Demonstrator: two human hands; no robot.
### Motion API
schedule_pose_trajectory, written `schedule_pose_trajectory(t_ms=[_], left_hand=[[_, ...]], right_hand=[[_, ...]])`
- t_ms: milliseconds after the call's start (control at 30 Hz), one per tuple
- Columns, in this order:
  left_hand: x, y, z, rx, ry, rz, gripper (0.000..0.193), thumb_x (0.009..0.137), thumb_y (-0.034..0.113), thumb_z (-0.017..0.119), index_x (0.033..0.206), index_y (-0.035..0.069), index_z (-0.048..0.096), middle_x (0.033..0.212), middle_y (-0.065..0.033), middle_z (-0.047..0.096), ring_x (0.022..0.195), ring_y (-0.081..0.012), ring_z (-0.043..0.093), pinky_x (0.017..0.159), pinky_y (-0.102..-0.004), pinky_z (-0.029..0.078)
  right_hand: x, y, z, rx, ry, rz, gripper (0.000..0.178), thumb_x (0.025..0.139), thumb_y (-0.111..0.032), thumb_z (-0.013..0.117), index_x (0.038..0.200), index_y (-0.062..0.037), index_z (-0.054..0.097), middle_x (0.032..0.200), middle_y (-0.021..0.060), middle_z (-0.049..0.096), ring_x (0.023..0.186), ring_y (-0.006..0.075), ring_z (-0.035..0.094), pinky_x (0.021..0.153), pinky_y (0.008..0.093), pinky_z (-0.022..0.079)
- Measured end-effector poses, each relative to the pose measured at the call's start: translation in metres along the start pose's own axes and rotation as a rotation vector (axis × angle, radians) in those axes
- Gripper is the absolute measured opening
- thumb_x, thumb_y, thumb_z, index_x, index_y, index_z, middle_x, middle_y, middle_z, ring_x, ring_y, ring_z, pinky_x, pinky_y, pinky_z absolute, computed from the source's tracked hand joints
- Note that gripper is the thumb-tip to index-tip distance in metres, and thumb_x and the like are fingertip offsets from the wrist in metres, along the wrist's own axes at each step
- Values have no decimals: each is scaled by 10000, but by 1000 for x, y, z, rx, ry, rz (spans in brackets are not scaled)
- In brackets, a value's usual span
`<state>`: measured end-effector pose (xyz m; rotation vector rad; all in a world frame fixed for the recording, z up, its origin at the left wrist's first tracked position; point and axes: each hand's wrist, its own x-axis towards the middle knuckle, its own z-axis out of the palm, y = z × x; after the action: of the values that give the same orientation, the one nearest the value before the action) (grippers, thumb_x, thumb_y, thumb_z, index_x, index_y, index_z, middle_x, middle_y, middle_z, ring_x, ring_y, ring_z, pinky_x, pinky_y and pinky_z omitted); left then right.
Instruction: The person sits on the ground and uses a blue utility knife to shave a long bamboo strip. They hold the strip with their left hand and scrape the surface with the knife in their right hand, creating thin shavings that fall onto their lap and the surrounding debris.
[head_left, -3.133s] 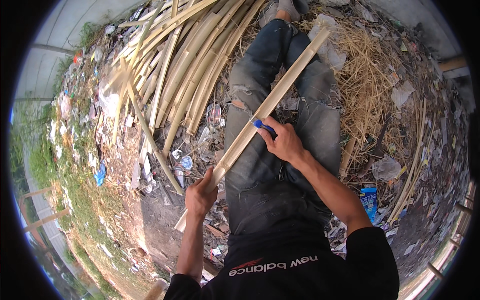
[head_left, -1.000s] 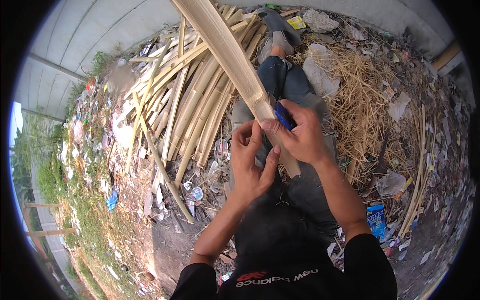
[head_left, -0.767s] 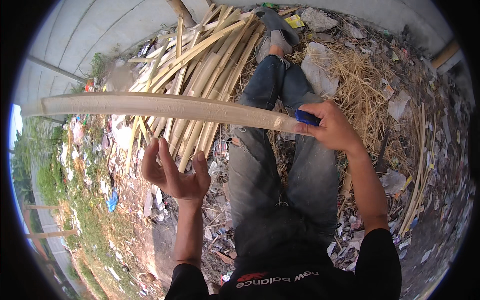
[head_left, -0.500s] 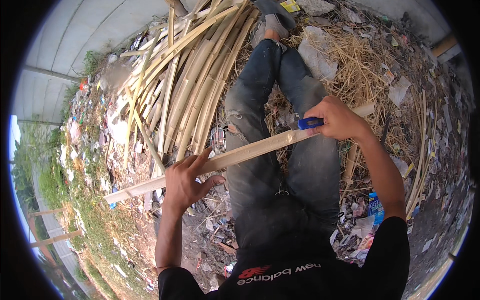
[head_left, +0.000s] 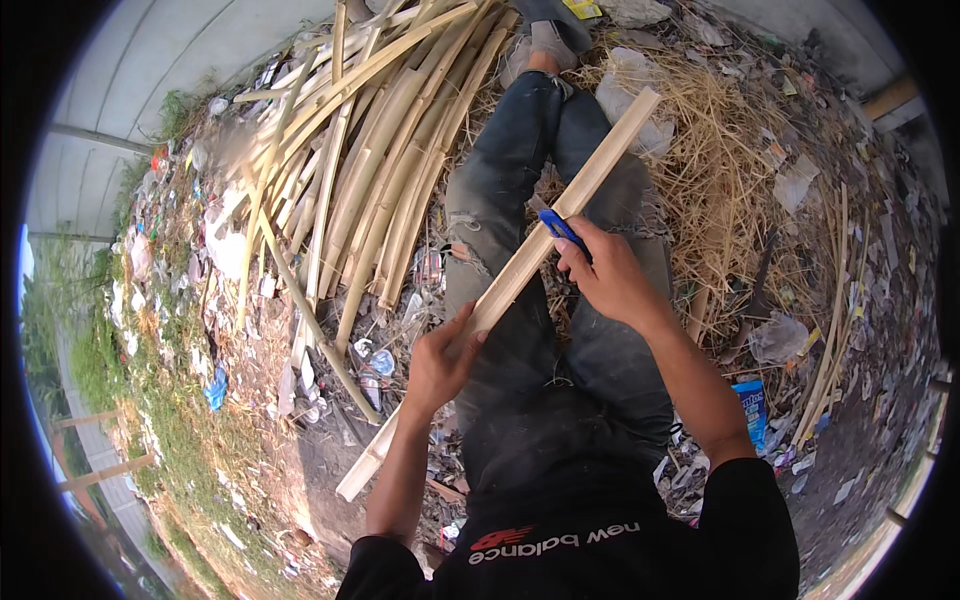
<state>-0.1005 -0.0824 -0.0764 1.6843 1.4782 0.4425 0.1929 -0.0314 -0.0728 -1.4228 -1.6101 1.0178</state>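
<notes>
A long pale split-bamboo strip (head_left: 530, 262) runs slantwise across my lap, its far end beyond my knees and its near end by my left forearm. My left hand (head_left: 440, 362) is closed around the strip's lower part, fingers and thumb wrapped over it. In my right hand (head_left: 610, 268) is a blue-handled cutter knife (head_left: 563, 230), pressed against the upper half of the strip. Its blade is too small to make out. Beneath the strip are my legs in dark, worn trousers (head_left: 500, 200).
A heap of bamboo strips (head_left: 390, 170) lies at the far left beside my legs. Dry straw shavings (head_left: 720, 170) cover the ground to the right, with thin strips (head_left: 835, 320) farther out. Litter surrounds me, including a blue packet (head_left: 750, 412). A grey wall (head_left: 200, 50) stands behind the heap.
The strip has swung from nearly crosswise to a steep slant, far end up. My left hand has moved right and closed on it; my right hand has moved left with the knife.
</notes>
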Motion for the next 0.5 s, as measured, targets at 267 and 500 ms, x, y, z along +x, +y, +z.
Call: schedule_pose_trajectory(t_ms=[267,500], left_hand=[[-3,-22,17,21,217,18,523,994,275,753,1428,2,651,1072,-269,775,977,-289,781,869,-375,577],[-6,-32,19,-54,206,-26,565,986,292,775,1418,-46,640,1053,-254,788,970,-190,762,859,-344,578]], right_hand=[[-39,18,77,-272,-128,43,549,1069,-506,556,874,-6,670,741,267,698,738,487,700,693,579,548],[-53,11,100,-302,-335,97,557,1040,-534,593,853,-18,689,728,262,700,733,498,701,690,585,556]])
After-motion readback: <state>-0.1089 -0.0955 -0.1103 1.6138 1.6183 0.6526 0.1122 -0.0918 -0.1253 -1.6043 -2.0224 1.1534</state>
